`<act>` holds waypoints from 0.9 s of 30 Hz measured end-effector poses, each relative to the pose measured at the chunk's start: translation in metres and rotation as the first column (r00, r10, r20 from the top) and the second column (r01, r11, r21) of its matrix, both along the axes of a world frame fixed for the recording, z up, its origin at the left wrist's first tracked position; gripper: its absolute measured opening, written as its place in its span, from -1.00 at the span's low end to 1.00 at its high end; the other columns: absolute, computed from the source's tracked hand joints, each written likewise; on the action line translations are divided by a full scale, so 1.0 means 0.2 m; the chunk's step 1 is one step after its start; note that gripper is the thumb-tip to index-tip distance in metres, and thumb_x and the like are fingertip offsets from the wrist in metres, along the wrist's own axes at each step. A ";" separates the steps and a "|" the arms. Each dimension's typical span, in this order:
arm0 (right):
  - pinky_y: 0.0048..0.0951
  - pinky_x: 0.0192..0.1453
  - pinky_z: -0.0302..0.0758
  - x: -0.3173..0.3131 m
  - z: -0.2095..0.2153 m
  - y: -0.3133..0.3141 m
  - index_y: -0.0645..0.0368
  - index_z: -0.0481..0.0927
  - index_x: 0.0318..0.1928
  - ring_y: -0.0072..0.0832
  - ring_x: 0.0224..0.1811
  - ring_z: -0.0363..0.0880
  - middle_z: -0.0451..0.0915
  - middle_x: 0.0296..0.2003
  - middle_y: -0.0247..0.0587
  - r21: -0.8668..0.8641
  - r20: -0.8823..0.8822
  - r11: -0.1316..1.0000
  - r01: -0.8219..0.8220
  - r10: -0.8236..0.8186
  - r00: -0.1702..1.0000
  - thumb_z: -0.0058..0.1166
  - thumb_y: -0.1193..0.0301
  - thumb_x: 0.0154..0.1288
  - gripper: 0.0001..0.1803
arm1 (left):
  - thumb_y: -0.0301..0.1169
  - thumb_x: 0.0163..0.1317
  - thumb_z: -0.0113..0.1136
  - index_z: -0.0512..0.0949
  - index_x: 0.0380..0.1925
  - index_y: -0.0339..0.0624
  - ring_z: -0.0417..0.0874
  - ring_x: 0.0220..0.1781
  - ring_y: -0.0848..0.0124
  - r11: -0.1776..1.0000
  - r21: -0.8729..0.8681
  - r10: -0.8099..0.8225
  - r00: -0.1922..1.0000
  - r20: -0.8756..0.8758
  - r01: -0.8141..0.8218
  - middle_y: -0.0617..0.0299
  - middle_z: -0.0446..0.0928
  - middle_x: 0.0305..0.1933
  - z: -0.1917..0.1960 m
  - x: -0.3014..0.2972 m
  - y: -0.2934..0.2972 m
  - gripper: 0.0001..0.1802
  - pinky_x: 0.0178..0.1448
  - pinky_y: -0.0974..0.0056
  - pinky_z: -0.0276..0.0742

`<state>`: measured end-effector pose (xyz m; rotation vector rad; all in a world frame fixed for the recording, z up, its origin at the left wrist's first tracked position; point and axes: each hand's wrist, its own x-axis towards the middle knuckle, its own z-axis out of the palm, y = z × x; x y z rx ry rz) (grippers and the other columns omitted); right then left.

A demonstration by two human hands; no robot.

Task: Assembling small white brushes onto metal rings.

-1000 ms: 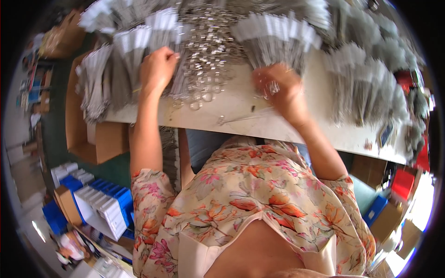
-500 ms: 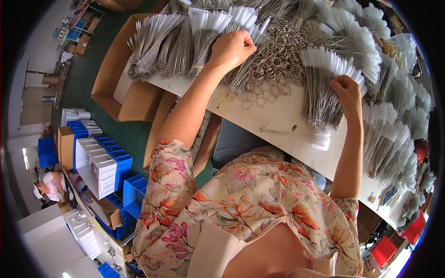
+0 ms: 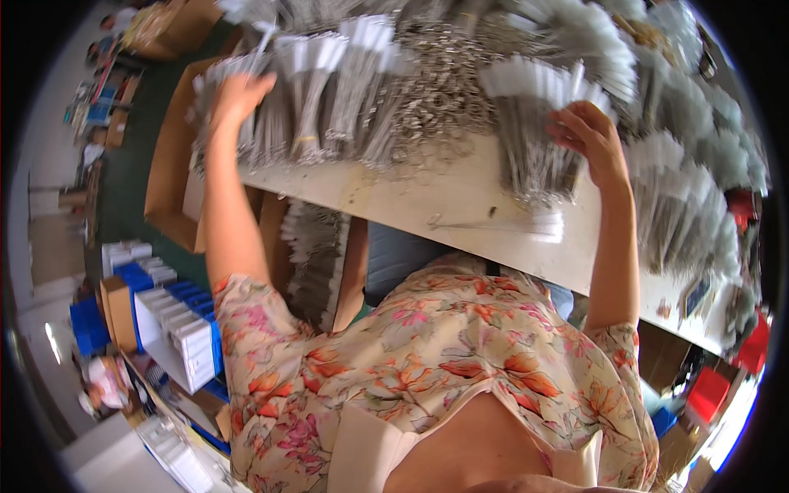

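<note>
My left hand [image 3: 237,100], blurred by motion, is at the far left end of a row of white-bristled wire brushes. Its fingers are closed, and a single brush [image 3: 265,37] rises at a slant from the fingertips. On the right, my right hand [image 3: 588,133] has its fingers loosely apart beside a fanned bundle of brushes [image 3: 526,123]; one bright brush stands up just above it. Between the hands lies a heap of metal rings [image 3: 444,78]. A few loose brushes [image 3: 509,224] lie flat near the table's front edge.
More brush bundles [image 3: 678,197] cover the right side of the pale table [image 3: 394,193]. An open cardboard box [image 3: 168,177] stands against its left end. Brushes fill a box [image 3: 311,255] below the front edge. Blue and white bins [image 3: 177,337] and a person [image 3: 107,382] are farther left.
My left hand has swung left from the bundles by the rings to the row's far left end, the brush moving with it. My right hand's pinched fingers have spread. The whole view has shifted.
</note>
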<state>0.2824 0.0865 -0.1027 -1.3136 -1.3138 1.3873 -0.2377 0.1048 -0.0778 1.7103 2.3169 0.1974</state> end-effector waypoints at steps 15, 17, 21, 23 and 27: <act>-0.40 -0.35 0.43 0.81 0.14 -0.30 0.03 0.67 -0.30 -0.46 -0.49 0.50 0.54 -0.58 -0.28 0.506 0.642 0.769 0.390 -0.638 0.425 0.14 0.24 0.07 -0.78 | -0.44 0.14 0.01 0.47 -0.39 -0.19 0.15 -0.75 0.67 0.976 0.076 0.136 0.849 0.511 -0.202 0.22 0.57 -0.46 -0.23 -0.16 -0.14 -0.91 -0.78 0.46 -0.13; -0.36 -0.32 0.45 0.82 0.11 -0.32 0.02 0.67 -0.30 -0.40 -0.45 0.53 0.55 -0.56 -0.27 0.445 0.729 0.808 0.385 -0.577 0.368 0.13 0.21 0.07 -0.77 | -0.48 0.14 -0.02 0.46 -0.38 -0.24 0.29 -0.67 0.63 0.969 0.173 0.065 0.855 0.515 -0.178 0.21 0.56 -0.47 -0.17 -0.16 -0.12 -0.90 -0.69 0.48 0.10; -0.35 -0.32 0.48 0.82 0.05 -0.27 -0.03 0.67 -0.32 -0.33 -0.44 0.58 0.60 -0.53 -0.23 0.416 0.805 0.853 0.316 -0.507 0.307 0.10 0.21 0.08 -0.79 | -0.48 0.23 0.03 0.44 -0.24 -0.38 0.52 -0.28 0.46 0.827 0.559 -0.179 0.917 0.355 -0.055 0.15 0.55 -0.32 -0.20 -0.31 0.03 -0.83 -0.08 0.42 0.39; -0.33 -0.31 0.50 0.87 0.00 -0.23 -0.07 0.68 -0.34 -0.32 -0.42 0.60 0.62 -0.49 -0.23 0.422 0.817 0.855 0.301 -0.503 0.282 0.10 0.22 0.04 -0.81 | -0.45 0.25 0.04 0.42 -0.11 -0.38 0.52 -0.25 0.46 0.814 0.577 -0.167 0.926 0.339 -0.064 0.14 0.53 -0.24 -0.08 -0.05 0.02 -0.74 -0.05 0.41 0.40; -0.30 -0.27 0.50 0.90 0.00 -0.23 -0.12 0.69 -0.40 -0.28 -0.41 0.59 0.62 -0.49 -0.24 0.362 0.789 0.876 0.320 -0.470 0.394 0.09 0.27 -0.06 -0.83 | -0.43 0.28 0.02 0.38 0.04 -0.38 0.25 -0.55 0.67 0.830 0.527 -0.165 0.821 0.547 -0.184 0.23 0.49 -0.27 0.19 0.54 -0.10 -0.64 -0.51 0.57 0.17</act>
